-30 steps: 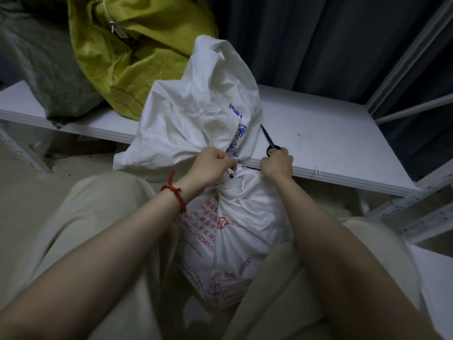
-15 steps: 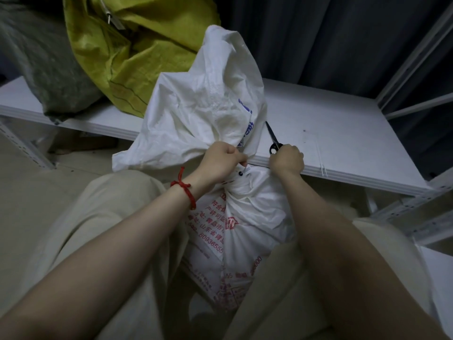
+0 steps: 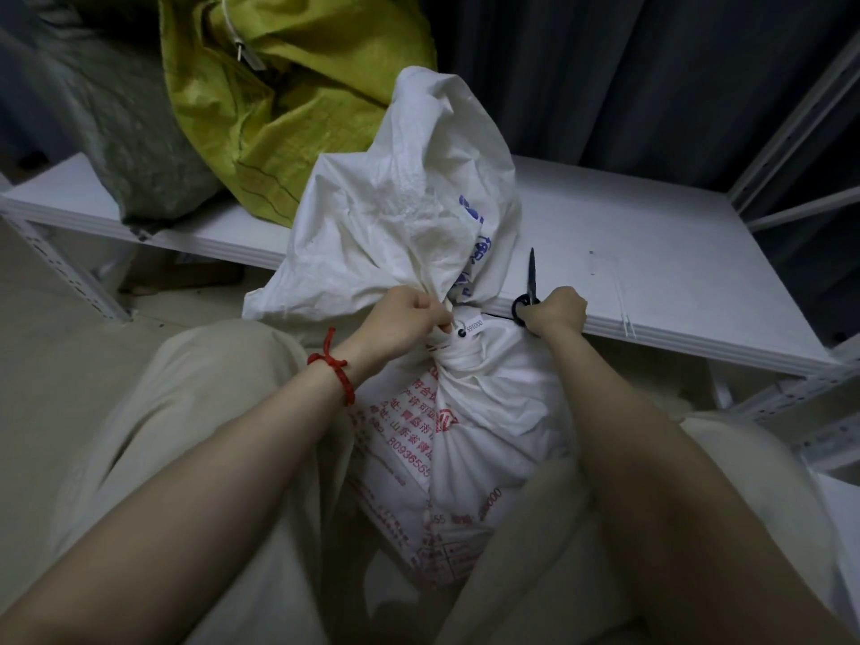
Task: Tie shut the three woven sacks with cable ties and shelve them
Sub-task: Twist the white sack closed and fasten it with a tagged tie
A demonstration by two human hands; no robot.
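**A:** Entry, grip states. Left hand [image 3: 409, 318]?

**B:** Clenched on the gathered neck of the white sack [image 3: 470, 412], right at the cable tie [image 3: 460, 333]. A small numbered tag sticks out beside the knuckles. I cannot tell whether the tie's tail lies inside the fingers.

**A:** Right hand [image 3: 556, 311]?

**B:** Curled round the black loop handles of the scissors [image 3: 530, 281]. The blades are closed and point away from the hand, flat along the shelf board [image 3: 675, 253]. The fist sits on the board's front edge.

**A:** Reason for this arrangement?

**B:** Judgement: the left hand pins the neck so the bunched cloth cannot slip, and the right takes up the scissors, probably to trim the tie's tail. The sack's body stands below both hands, wedged between the person's knees, which frees both hands.

**A:** Materials?

**B:** The sack is white woven plastic, stiff and creased. It is printed red below the left hand and blue beyond it. Above the tie the loose mouth flares up in a crumpled plume. The body looks full and rounded, and I'd expect it to sag when lifted.

**A:** The others?

**B:** Far beyond the left hand, a yellow sack [image 3: 288, 100] with its own tie, and a grey-green sack [image 3: 107, 123], both slumped on the board. Spare ties [image 3: 623, 309], thin and pale, lie just right of the right hand.

**A:** Progress?

**B:** Judgement: the last sack is tied but not yet shelved.
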